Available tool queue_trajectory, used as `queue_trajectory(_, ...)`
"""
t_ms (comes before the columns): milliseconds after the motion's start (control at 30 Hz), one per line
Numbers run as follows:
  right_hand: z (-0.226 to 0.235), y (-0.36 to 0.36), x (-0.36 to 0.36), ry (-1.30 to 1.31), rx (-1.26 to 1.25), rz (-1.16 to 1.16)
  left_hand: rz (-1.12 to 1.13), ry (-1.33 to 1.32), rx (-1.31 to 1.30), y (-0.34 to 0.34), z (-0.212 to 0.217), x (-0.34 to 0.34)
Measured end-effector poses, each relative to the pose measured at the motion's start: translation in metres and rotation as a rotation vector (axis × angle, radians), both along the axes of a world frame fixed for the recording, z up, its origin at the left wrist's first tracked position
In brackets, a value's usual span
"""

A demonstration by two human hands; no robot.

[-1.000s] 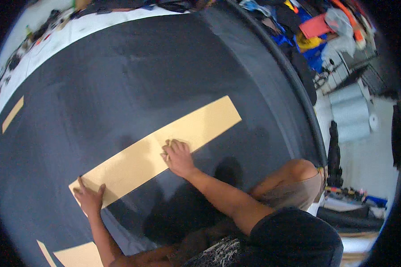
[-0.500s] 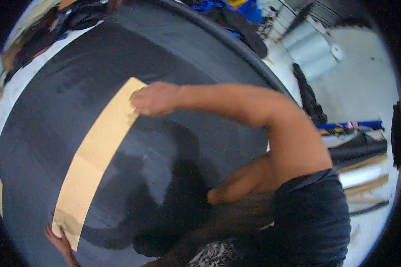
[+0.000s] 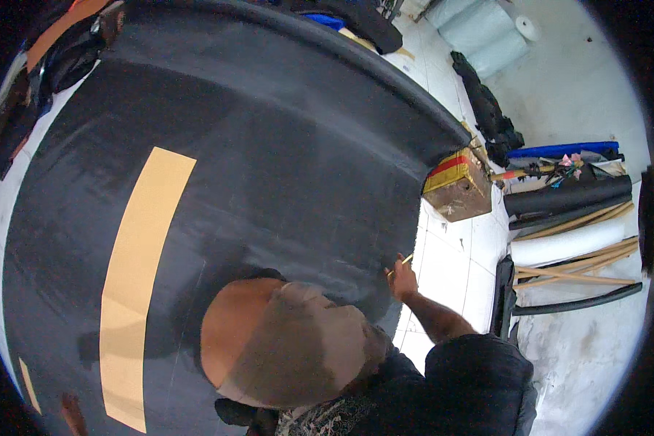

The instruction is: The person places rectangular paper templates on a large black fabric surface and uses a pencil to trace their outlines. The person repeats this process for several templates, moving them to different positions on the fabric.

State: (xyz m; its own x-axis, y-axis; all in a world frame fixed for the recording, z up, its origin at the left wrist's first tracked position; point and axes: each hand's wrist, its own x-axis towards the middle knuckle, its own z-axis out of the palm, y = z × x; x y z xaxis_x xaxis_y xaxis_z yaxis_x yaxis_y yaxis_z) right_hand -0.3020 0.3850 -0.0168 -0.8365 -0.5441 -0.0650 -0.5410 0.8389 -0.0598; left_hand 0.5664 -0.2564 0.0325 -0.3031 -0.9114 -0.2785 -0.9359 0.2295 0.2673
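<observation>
Black cloth (image 3: 283, 160) covers the big surface and fills most of the frame. A long tan strip (image 3: 139, 280) lies flat on its left side. At the cloth's lower right edge, the right hand (image 3: 402, 280) pinches a small yellow stick (image 3: 401, 263). The left hand is hidden.

right hand (image 3: 402, 280) off tan strip (image 3: 138, 280), now at cloth edge, left hand gone

Paper strip (image 3: 138, 283) lies on cloth-covered table (image 3: 283, 160), left part. Right hand (image 3: 402, 277) at table's right edge, apparently holding pencil (image 3: 403, 260). Box (image 3: 459, 185) on floor beyond edge.
</observation>
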Motion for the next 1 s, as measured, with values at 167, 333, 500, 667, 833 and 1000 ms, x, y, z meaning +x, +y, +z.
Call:
queue_trajectory(167, -0.031, -0.032, 0.011, 0.032, 0.047, -0.071, -0.149, 0.004, 0.042, 0.04, -0.015, 0.024)
queue_trajectory(333, -0.005, -0.069, -0.026, -0.052, -0.043, 0.059, -0.175, -0.283, 0.243, 0.036, -0.051, -0.038)
queue_trajectory(500, -0.014, -0.125, -0.018, 0.01, -0.077, 0.247, -0.03, -0.126, 0.271, 0.01, -0.032, -0.075)
queue_trajectory(667, 0.001, -0.185, -0.024, -0.074, -0.08, 0.403, 0.083, -0.052, 0.294, -0.003, -0.011, -0.099)
queue_trajectory(833, -0.018, -0.231, -0.005, -0.172, -0.097, 0.518, 0.217, 0.077, 0.334, -0.004, -0.015, -0.104)
queue_trajectory(1000, -0.011, -0.269, -0.013, -0.082, -0.235, 0.541, 0.156, 0.097, 0.33, -0.004, -0.014, -0.124)
